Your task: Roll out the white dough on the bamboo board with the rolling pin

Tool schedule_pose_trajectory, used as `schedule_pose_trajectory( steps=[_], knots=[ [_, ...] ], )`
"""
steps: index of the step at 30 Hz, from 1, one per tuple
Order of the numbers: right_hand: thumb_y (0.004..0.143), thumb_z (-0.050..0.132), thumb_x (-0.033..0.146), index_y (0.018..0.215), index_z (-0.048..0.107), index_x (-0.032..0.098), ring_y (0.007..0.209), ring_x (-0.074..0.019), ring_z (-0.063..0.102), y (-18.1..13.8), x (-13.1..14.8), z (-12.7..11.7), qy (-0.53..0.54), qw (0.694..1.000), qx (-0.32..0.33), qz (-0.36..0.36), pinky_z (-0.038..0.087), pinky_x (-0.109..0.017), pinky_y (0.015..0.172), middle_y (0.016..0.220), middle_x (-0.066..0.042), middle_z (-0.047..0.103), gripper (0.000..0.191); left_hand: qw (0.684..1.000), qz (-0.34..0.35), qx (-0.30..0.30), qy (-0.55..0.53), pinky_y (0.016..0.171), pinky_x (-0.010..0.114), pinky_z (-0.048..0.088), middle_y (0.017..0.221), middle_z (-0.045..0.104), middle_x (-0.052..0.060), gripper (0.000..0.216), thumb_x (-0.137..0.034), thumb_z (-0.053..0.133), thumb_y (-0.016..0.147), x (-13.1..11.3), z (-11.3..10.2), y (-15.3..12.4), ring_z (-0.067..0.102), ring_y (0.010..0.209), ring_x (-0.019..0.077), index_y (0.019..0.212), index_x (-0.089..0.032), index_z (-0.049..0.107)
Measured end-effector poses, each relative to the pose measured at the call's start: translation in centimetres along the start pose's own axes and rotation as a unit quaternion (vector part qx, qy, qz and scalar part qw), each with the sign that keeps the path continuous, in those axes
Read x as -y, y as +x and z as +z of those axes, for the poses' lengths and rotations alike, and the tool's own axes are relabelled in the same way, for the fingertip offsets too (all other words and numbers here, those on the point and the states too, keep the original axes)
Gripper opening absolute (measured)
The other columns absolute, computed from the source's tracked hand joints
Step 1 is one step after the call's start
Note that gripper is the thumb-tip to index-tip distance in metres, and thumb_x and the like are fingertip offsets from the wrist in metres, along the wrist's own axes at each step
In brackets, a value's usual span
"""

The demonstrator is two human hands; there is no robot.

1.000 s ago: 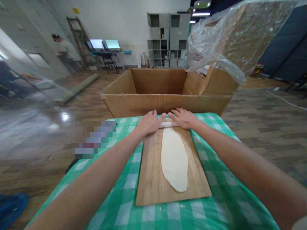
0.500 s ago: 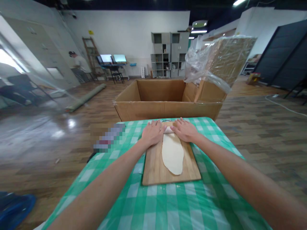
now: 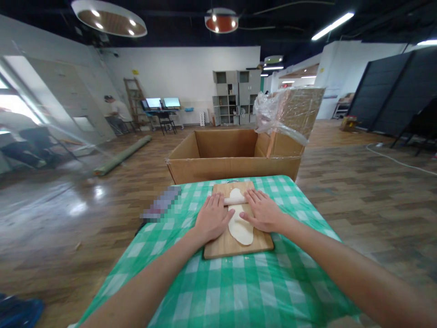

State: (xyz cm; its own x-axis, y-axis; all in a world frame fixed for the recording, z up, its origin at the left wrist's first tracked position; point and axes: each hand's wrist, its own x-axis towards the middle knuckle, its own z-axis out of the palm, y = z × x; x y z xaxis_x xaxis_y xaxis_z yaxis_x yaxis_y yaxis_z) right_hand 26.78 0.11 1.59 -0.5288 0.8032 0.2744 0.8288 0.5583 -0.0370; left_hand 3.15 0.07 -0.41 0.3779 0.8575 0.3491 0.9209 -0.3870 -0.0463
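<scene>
A pale rolling pin (image 3: 235, 200) lies crosswise over a long flat sheet of dough (image 3: 241, 230), which shows both beyond and in front of it. Under the dough is a wooden cutting board (image 3: 215, 250) with a metal handle at its far end. My left hand (image 3: 213, 217) rests on the pin's left end, fingers stretched out flat and thumb pointing toward the dough. On the right end lies my right hand (image 3: 262, 210), its fingers also extended, with the thumb over the dough's edge. Both pin ends are hidden beneath the hands.
A green-and-white checked cloth (image 3: 205, 291) covers the table. A blurred-out flat object (image 3: 162, 203) lies at its left edge. Beyond the table stands a large open cardboard box (image 3: 235, 168) with a plastic-wrapped carton (image 3: 300, 109). A person (image 3: 118, 111) sits far left.
Both hands and the rolling pin have come back toward me along the board, so dough now shows beyond the pin. My view has tilted up, showing more ceiling.
</scene>
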Motion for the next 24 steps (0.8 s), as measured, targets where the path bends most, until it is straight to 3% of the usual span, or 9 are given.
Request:
schedule_pose_trajectory(
  steps=[5,9,12,16,18,21,24],
  knots=[
    [0.098,0.022,0.076,0.161,0.031,0.006,0.154,-0.0366,0.024,-1.3,0.0,0.2,0.011,1.000,0.004,-0.005,0.020,-0.053,0.125,0.167,-0.020,0.027,0.095,1.000,-0.010,0.003,0.007,0.126,0.050,0.021,0.160,0.041,0.021,0.076,-0.061,0.032,0.100,-0.9,-0.4,-1.4,0.033,0.152,0.0331,0.157,-0.009,0.033],
    [0.100,0.021,0.073,0.160,0.032,0.006,0.154,-0.0345,0.025,-0.1,-0.6,0.5,0.015,1.000,0.012,-0.007,0.018,-0.049,0.126,0.166,-0.019,0.031,0.091,1.000,-0.008,0.020,0.001,0.126,0.048,0.021,0.158,0.045,0.021,0.076,-0.061,0.030,0.101,-0.3,-0.1,-0.3,0.035,0.151,0.0329,0.154,-0.007,0.036],
    [0.100,0.022,0.073,0.155,0.040,0.009,0.152,-0.0332,0.031,2.0,-1.5,0.6,0.016,1.000,0.016,0.000,0.021,-0.048,0.124,0.161,-0.018,0.040,0.086,1.000,-0.011,0.021,-0.002,0.124,0.046,0.025,0.154,0.048,0.023,0.077,-0.063,0.030,0.101,0.6,0.4,1.7,0.041,0.146,0.0344,0.149,-0.005,0.042],
    [0.102,0.018,0.072,0.147,0.049,0.009,0.147,-0.0315,0.040,5.4,-3.1,1.2,0.041,0.998,0.042,0.009,0.027,-0.044,0.121,0.153,-0.021,0.050,0.084,0.998,-0.035,0.040,-0.020,0.111,0.046,0.039,0.138,0.062,0.020,0.073,-0.067,0.023,0.101,1.8,1.2,5.0,0.057,0.130,0.0344,0.135,-0.012,0.055],
    [0.101,0.013,0.073,0.148,0.048,0.009,0.150,-0.0315,0.036,7.1,-4.1,1.9,0.056,0.996,0.063,0.022,0.027,-0.043,0.121,0.158,-0.022,0.045,0.087,0.997,-0.044,0.052,-0.029,0.111,0.046,0.039,0.138,0.062,0.020,0.076,-0.068,0.018,0.101,2.5,1.7,6.7,0.057,0.130,0.0341,0.135,-0.012,0.055],
    [0.100,0.008,0.075,0.156,0.040,0.008,0.155,-0.0334,0.025,9.4,-5.6,3.1,0.061,0.992,0.087,0.061,0.022,-0.047,0.123,0.166,-0.020,0.029,0.093,0.994,-0.061,0.080,-0.037,0.116,0.047,0.034,0.152,0.051,0.022,0.083,-0.069,0.014,0.101,3.6,2.8,9.3,0.048,0.142,0.0349,0.147,-0.008,0.046],
    [0.097,0.005,0.079,0.159,0.037,0.010,0.155,-0.0361,0.021,11.4,-6.8,4.1,0.057,0.990,0.094,0.086,0.020,-0.051,0.123,0.168,-0.019,0.025,0.098,0.990,-0.080,0.112,-0.036,0.116,0.047,0.034,0.158,0.046,0.021,0.086,-0.070,0.012,0.100,4.6,3.9,11.7,0.043,0.146,0.0350,0.154,-0.009,0.041]
  ],
)
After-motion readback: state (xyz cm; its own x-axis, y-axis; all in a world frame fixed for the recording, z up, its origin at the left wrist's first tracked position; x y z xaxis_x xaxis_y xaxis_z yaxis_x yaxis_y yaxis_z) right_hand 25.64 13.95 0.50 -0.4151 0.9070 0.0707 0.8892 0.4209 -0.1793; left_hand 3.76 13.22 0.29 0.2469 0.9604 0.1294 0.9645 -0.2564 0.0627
